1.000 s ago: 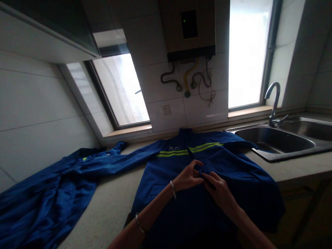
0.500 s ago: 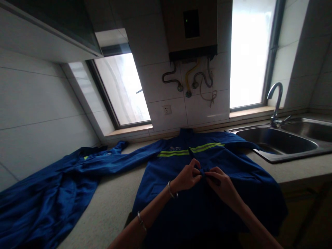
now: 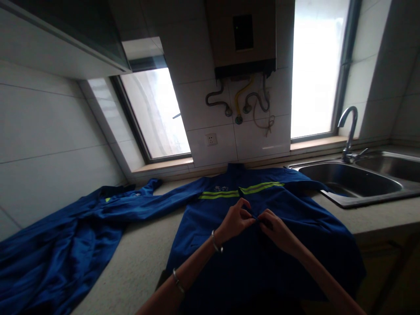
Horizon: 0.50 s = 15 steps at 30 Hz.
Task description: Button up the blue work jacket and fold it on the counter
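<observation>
both hands pinch the front opening of the blue jacket [image 3: 262, 245], spread flat mid-counter: left hand [image 3: 234, 221] and right hand [image 3: 277, 229] fingertips clamped on cloth, nearly touching. best to keep the edges aligned and taut. smooth slightly shiny fabric, yellow-green stripe [image 3: 241, 191]; speckled stone counter [image 3: 144, 258]; steel sink [image 3: 357, 183] far right

We see a blue work jacket with yellow-green reflective stripes [image 3: 262, 245] lying flat on a speckled stone countertop [image 3: 144, 258]. Our left hand [image 3: 234, 220] and right hand [image 3: 277, 229] meet on its front. Left lies another crumpled blue garment [image 3: 55, 258]; right, a steel double sink [image 3: 357, 183].
</observation>
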Motion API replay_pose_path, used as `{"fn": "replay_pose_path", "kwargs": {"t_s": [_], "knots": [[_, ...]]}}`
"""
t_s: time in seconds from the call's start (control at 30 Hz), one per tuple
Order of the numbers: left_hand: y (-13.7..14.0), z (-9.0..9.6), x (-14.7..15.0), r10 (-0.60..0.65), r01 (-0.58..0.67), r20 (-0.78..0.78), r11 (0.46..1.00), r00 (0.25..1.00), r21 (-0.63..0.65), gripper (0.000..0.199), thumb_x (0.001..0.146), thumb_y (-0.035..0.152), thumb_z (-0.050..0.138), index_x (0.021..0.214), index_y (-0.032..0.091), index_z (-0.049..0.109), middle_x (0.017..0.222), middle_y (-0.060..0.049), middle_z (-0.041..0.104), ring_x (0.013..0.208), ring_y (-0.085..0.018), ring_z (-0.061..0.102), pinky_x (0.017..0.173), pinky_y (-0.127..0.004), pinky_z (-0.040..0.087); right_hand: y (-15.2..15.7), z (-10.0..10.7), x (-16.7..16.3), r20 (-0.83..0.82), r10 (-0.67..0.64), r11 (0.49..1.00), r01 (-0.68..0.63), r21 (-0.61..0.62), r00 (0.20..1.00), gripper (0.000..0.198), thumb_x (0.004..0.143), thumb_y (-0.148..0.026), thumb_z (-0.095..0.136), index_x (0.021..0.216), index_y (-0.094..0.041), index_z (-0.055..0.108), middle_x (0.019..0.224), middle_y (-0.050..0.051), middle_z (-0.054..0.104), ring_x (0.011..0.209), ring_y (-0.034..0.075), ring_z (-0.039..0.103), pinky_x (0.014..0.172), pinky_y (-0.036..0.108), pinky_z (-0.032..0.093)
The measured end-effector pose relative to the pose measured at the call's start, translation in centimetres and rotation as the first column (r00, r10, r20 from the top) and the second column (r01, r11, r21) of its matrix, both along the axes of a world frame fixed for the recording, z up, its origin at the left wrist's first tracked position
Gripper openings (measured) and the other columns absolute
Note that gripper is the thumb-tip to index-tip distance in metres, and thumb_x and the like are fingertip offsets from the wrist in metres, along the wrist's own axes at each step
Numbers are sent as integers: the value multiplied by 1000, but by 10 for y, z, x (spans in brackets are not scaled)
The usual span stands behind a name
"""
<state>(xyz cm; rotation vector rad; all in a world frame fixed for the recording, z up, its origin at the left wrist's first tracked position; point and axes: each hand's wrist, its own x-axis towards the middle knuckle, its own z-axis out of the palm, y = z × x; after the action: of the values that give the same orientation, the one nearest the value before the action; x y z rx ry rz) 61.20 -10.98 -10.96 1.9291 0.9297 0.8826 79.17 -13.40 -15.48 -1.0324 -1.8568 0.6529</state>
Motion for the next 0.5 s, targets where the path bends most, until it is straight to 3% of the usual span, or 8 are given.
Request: {"fn": "replay_pose_path", "kwargs": {"t_s": [0.27,0.5], "knots": [[11,-10,-5,-72,76,52,994,996,-84,39,67,19,65,94,18,38,61,7,55,54,-8,51,50,-16,34,-3,-5,-6,-23,-26,999,27,31,999,14,84,-20,46,89,-17,58,88,3,52,73,12,52,68,26,44],[11,-15,-2,-92,124,190,979,978,-164,39,66,19,67,87,19,35,67,7,54,55,-5,48,52,-16,33,-5,-6,-2,-126,9,999,-15,-50,992,19,81,-31,55,90,-18,65,89,4,57,78,15,57,70,27,47]]}}
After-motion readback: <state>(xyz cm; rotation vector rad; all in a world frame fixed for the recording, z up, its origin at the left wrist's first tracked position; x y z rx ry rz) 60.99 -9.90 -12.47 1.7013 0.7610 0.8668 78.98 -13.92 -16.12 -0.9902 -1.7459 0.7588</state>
